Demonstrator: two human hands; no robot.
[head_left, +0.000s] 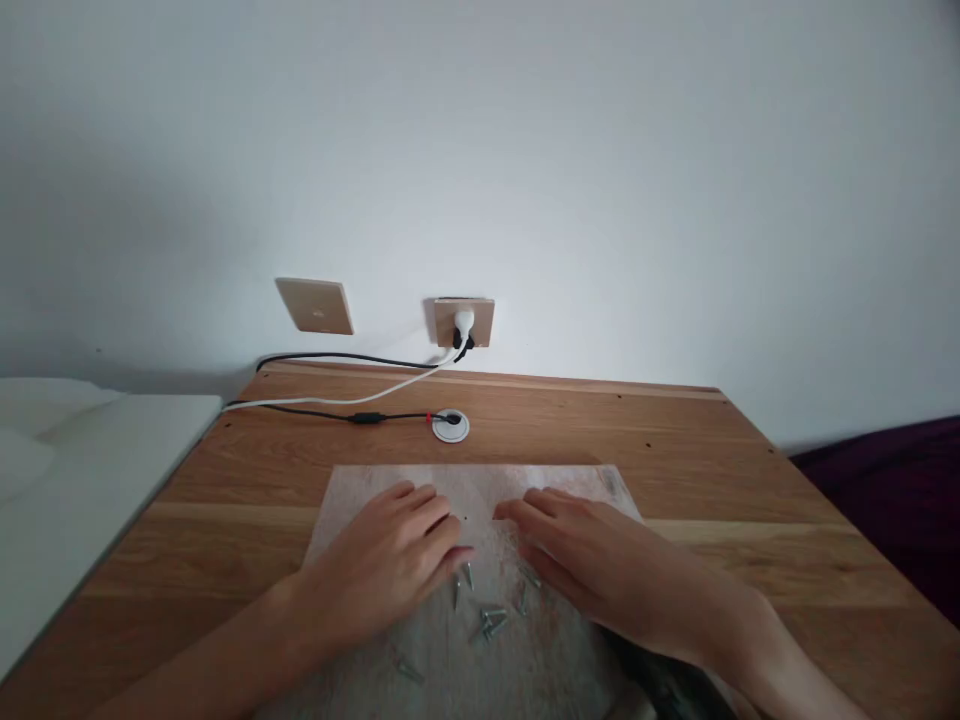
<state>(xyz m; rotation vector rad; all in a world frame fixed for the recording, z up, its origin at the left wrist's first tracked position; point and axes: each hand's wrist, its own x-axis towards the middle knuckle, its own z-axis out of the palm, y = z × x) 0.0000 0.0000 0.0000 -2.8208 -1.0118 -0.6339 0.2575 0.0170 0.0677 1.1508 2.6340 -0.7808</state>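
Several silver screws [491,622] lie loose on a greyish, worn-looking board [337,690]. My left hand [397,550] rests over the board's left part, fingers loosely bent and thumb apart, with nothing seen in it. Two screws lie just below its thumb, and another blurred one [409,670] lies nearer me. Over the right part is my right hand [574,540], its fingers bent towards the left and thumb apart; no held thing shows. A couple of screws [531,576] lie by its thumb. The fingertips of both hands are partly hidden.
Beneath the board is a wooden table [750,560] against a white wall. Black and white cables run to a wall socket [484,322] and a round cable grommet [451,426]. A dark object [667,685], partly hidden, lies under my right forearm. White bedding [112,480] is at left.
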